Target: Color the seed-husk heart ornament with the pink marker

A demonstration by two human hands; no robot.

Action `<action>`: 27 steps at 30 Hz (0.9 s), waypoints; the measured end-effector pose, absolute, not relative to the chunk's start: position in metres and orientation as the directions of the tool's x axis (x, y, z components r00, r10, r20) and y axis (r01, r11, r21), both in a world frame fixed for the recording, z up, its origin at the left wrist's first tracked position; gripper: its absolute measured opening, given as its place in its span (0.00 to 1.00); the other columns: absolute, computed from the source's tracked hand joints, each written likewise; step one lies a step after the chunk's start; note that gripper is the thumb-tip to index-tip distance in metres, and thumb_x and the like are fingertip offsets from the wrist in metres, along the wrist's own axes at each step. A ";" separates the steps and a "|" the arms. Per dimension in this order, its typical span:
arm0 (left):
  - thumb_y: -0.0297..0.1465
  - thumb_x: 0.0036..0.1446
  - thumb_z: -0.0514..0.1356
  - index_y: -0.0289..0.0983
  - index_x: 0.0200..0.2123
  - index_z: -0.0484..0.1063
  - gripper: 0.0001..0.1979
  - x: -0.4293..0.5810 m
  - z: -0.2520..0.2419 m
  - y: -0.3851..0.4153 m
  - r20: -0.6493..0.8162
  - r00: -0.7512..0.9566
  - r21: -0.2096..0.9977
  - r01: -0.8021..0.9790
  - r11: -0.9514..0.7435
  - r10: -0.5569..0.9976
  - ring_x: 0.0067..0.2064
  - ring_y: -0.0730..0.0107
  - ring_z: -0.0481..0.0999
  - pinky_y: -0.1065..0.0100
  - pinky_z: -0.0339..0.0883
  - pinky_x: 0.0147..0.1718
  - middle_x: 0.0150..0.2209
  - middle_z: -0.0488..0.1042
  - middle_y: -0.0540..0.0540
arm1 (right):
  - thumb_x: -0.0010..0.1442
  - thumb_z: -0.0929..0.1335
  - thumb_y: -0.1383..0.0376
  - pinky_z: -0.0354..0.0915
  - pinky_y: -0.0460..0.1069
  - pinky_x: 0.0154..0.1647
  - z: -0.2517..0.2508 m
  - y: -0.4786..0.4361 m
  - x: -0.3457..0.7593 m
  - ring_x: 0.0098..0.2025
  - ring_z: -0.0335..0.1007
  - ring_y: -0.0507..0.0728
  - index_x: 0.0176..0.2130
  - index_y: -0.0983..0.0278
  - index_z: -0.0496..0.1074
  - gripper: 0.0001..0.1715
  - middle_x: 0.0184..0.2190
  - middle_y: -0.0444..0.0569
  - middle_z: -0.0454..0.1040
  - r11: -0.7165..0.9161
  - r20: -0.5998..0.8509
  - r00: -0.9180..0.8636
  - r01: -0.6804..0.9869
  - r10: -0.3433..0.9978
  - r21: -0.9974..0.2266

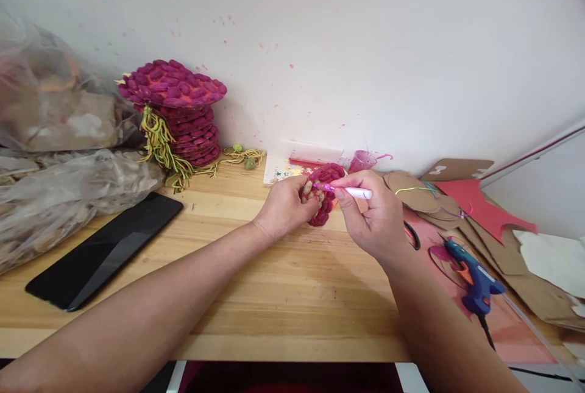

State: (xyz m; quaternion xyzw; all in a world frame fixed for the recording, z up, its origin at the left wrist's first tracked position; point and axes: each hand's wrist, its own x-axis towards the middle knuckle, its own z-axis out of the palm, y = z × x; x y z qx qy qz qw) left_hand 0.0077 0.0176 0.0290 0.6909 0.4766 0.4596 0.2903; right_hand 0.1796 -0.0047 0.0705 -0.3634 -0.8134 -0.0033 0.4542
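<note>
My left hand (290, 203) grips the edge of a disc (325, 216) covered with peanut shells, tilted up above the table. Most of its visible shells are magenta; those beside my left fingers are bare tan. In my right hand (372, 210) is a slim paintbrush (359, 192) with a white handle, pinched between thumb and fingers. Its magenta-stained end points left and meets the shells, close to my left fingertips. Behind the disc stands a small pink-stained clear cup (362, 160). My fingers cover part of the disc.
At left, magenta shell-covered discs (173, 85) are stacked beside yellow-green yarn (158, 137). Plastic bags (77, 198) and a black phone (109, 247) lie nearer. On the right are a blue glue gun (478, 283), scissors (412, 236), cardboard discs (406, 192) and red paper (484, 201).
</note>
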 end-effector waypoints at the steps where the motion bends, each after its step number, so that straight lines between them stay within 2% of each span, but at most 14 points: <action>1: 0.32 0.52 0.61 0.40 0.22 0.57 0.14 0.008 0.029 0.018 0.359 0.123 0.839 0.392 -0.378 0.925 0.24 0.75 0.58 0.70 0.50 0.24 0.21 0.61 0.56 | 0.66 0.68 0.66 0.65 0.53 0.42 0.071 -0.004 0.180 0.38 0.73 0.55 0.40 0.60 0.72 0.01 0.35 0.45 0.78 0.730 0.741 -0.315 0.599 0.593 -0.329; 5: 0.31 0.52 0.61 0.39 0.23 0.57 0.13 0.009 0.028 0.017 0.353 0.123 0.846 0.382 -0.372 0.928 0.25 0.75 0.58 0.70 0.51 0.24 0.21 0.61 0.56 | 0.66 0.68 0.65 0.65 0.54 0.43 0.072 -0.002 0.185 0.38 0.73 0.56 0.40 0.60 0.73 0.02 0.35 0.45 0.78 0.711 0.751 -0.276 0.615 0.600 -0.341; 13: 0.31 0.52 0.61 0.39 0.23 0.59 0.12 0.009 0.026 0.018 0.340 0.117 0.862 0.358 -0.359 0.933 0.24 0.75 0.58 0.70 0.51 0.25 0.21 0.61 0.56 | 0.67 0.68 0.63 0.65 0.54 0.41 0.068 0.000 0.190 0.37 0.73 0.56 0.41 0.59 0.74 0.03 0.36 0.46 0.78 0.683 0.706 -0.232 0.564 0.670 -0.463; 18: 0.31 0.51 0.62 0.39 0.23 0.60 0.12 0.009 0.026 0.019 0.325 0.113 0.872 0.349 -0.344 0.939 0.25 0.75 0.59 0.71 0.52 0.25 0.22 0.62 0.56 | 0.66 0.69 0.63 0.65 0.54 0.41 0.066 0.005 0.192 0.38 0.73 0.56 0.41 0.59 0.73 0.03 0.36 0.46 0.78 0.673 0.731 -0.194 0.591 0.654 -0.445; 22: 0.31 0.51 0.61 0.39 0.23 0.61 0.11 0.009 0.027 0.018 0.322 0.109 0.870 0.357 -0.339 0.940 0.25 0.75 0.60 0.71 0.53 0.25 0.21 0.62 0.56 | 0.67 0.68 0.63 0.65 0.53 0.39 0.063 0.007 0.192 0.37 0.73 0.56 0.42 0.59 0.73 0.04 0.37 0.46 0.78 0.690 0.725 -0.184 0.523 0.664 -0.499; 24: 0.31 0.51 0.61 0.39 0.23 0.61 0.11 0.009 0.027 0.018 0.330 0.108 0.862 0.369 -0.346 0.938 0.25 0.74 0.60 0.71 0.52 0.25 0.21 0.62 0.55 | 0.67 0.68 0.64 0.65 0.53 0.40 0.063 0.007 0.191 0.37 0.73 0.55 0.42 0.59 0.73 0.03 0.37 0.46 0.78 0.704 0.718 -0.221 0.517 0.660 -0.487; 27: 0.31 0.51 0.61 0.39 0.23 0.61 0.10 0.009 0.027 0.018 0.334 0.107 0.857 0.378 -0.350 0.936 0.25 0.74 0.60 0.71 0.53 0.26 0.21 0.62 0.55 | 0.65 0.69 0.65 0.65 0.54 0.42 0.063 0.006 0.190 0.38 0.73 0.56 0.41 0.59 0.74 0.02 0.36 0.46 0.78 0.708 0.744 -0.241 0.578 0.623 -0.406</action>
